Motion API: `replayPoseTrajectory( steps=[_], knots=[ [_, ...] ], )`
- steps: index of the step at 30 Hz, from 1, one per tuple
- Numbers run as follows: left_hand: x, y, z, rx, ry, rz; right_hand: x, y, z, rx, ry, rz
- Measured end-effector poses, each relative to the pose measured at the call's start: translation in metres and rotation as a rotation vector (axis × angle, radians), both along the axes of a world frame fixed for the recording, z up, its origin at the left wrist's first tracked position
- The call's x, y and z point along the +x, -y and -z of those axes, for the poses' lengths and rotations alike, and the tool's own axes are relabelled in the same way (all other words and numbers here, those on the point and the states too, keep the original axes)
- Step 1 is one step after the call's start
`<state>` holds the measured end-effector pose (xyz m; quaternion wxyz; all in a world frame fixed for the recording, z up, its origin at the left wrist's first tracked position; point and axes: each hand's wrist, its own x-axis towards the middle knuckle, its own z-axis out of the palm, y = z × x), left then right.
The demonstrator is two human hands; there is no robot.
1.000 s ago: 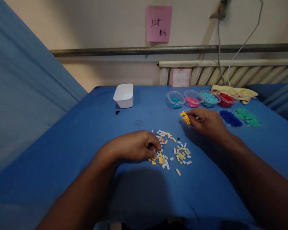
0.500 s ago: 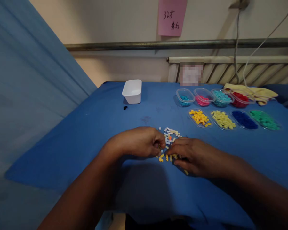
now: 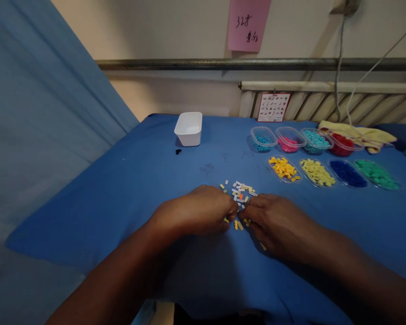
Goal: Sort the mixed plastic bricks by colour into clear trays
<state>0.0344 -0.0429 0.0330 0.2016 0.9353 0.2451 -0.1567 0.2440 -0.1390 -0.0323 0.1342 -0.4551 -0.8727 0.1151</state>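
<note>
A loose heap of small toy building bricks (image 3: pixel 242 188), white, pale yellow and yellow with one orange, lies between my hands on the blue cloth. My left hand (image 3: pixel 205 210) rests at the heap's left side, fingers curled closed; what they hold, if anything, is hidden. A yellow brick (image 3: pixel 226 220) shows beside its thumb. On the right, my right hand (image 3: pixel 277 225) reaches palm down over the heap's edge, its thumb apart from the fingers. In that gap lies a yellowish brick (image 3: pixel 248 222); whether the fingers touch it I cannot tell.
A white tub (image 3: pixel 189 130) stands at the back, black bits (image 3: pixel 178 151) before it. Clear containers of sorted bricks, such as yellow (image 3: pixel 284 168) and dark blue (image 3: pixel 348 173), form two rows at right. A yellow cloth (image 3: pixel 362 134) lies behind; a blue curtain (image 3: pixel 54 113) hangs left.
My left hand has moved slightly right and down, its fingers closing more. Loose bricks now show above its knuckles. My right hand stays by the heap. The view has shifted slightly.
</note>
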Motion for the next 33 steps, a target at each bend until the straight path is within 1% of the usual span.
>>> replayPoseTrajectory(
  steps=[3, 6, 10, 13, 17, 23, 29, 33],
  knots=[
    [0.001, 0.001, 0.001, 0.012, -0.003, 0.030, 0.001, 0.001, -0.001, 0.007, 0.007, 0.018],
    [0.002, 0.003, 0.000, 0.057, -0.007, 0.058, 0.001, 0.001, -0.003, 0.020, -0.048, 0.018],
    [0.005, 0.008, 0.000, 0.115, -0.040, 0.078, 0.001, 0.001, -0.005, -0.013, -0.083, -0.011],
    [0.006, 0.011, 0.003, 0.155, -0.004, 0.078, 0.002, 0.000, -0.005, -0.017, -0.077, -0.019],
    [0.004, 0.011, 0.004, 0.163, 0.021, 0.053, 0.001, 0.000, -0.006, -0.020, -0.102, -0.001],
    [0.004, 0.009, 0.002, 0.164, -0.019, 0.078, -0.005, 0.000, -0.001, 0.062, -0.022, -0.024],
    [0.004, 0.008, 0.003, 0.145, 0.002, 0.006, -0.004, 0.002, -0.004, 0.044, -0.034, -0.032],
    [0.004, 0.008, 0.003, 0.153, -0.008, -0.018, -0.003, 0.001, -0.007, 0.016, -0.114, -0.011]
  ],
)
